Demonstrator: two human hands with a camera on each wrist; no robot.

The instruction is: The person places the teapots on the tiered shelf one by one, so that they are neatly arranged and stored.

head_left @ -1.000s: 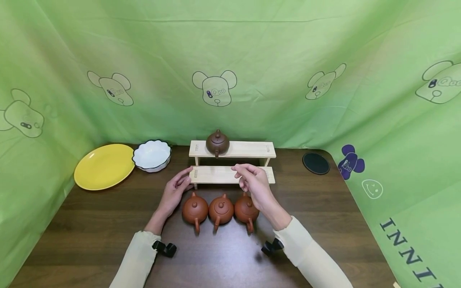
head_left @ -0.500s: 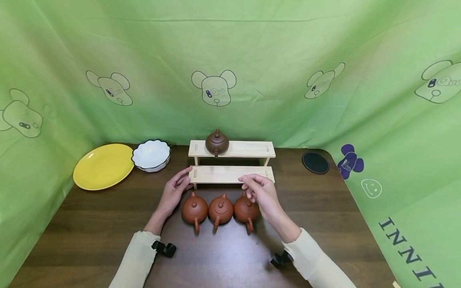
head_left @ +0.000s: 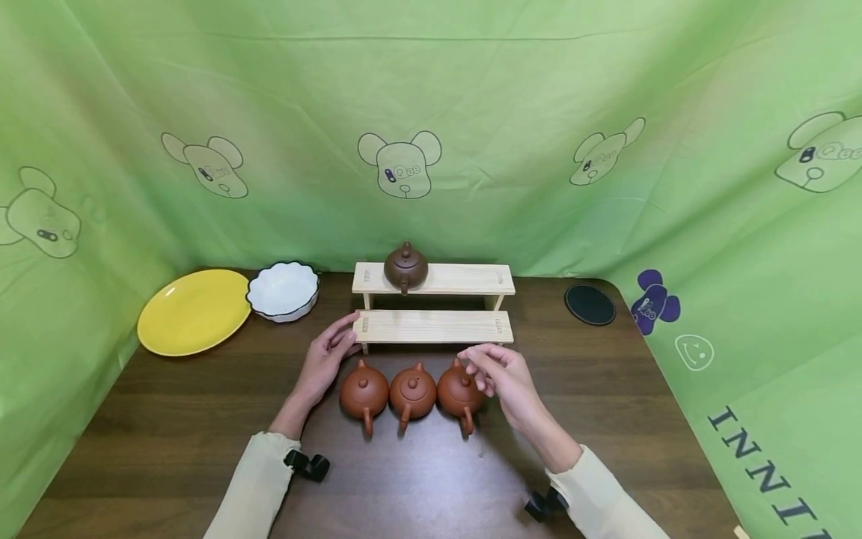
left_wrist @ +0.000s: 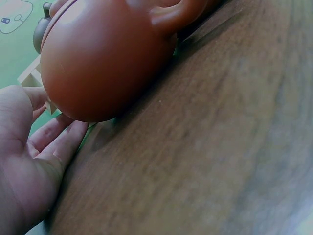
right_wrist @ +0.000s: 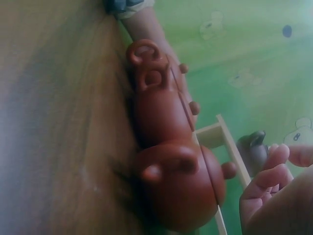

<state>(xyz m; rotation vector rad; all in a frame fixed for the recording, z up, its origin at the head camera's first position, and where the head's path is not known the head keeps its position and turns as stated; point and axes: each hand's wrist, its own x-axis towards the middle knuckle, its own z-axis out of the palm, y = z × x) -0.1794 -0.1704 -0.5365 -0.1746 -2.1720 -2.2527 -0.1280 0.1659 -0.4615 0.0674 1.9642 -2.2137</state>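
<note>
My left hand (head_left: 320,367) rests against the left end of the low front wooden stand (head_left: 420,327), its fingers extended in the left wrist view. My right hand (head_left: 508,380) hovers by the rightmost reddish-brown teapot (head_left: 456,397), fingers loosely bent, nothing seen in them. That teapot stands in a row with a middle teapot (head_left: 413,397) and a left teapot (head_left: 364,393), spouts towards the stand, handles towards me. On the taller rear wooden stand (head_left: 465,278) sits a dark brown teapot (head_left: 406,269). The left teapot (left_wrist: 107,58) partly hides my left fingertips in the left wrist view.
A yellow plate (head_left: 195,314) lies at the back left, beside a white scalloped bowl (head_left: 284,290) with a dark rim. At the back right is a round black coaster (head_left: 590,305). A green printed curtain (head_left: 471,209) surrounds the wooden table (head_left: 404,494).
My right hand has drawn back from over the front stand, towards me and to the right, to beside the right teapot. The left hand, stands and teapots stay in place.
</note>
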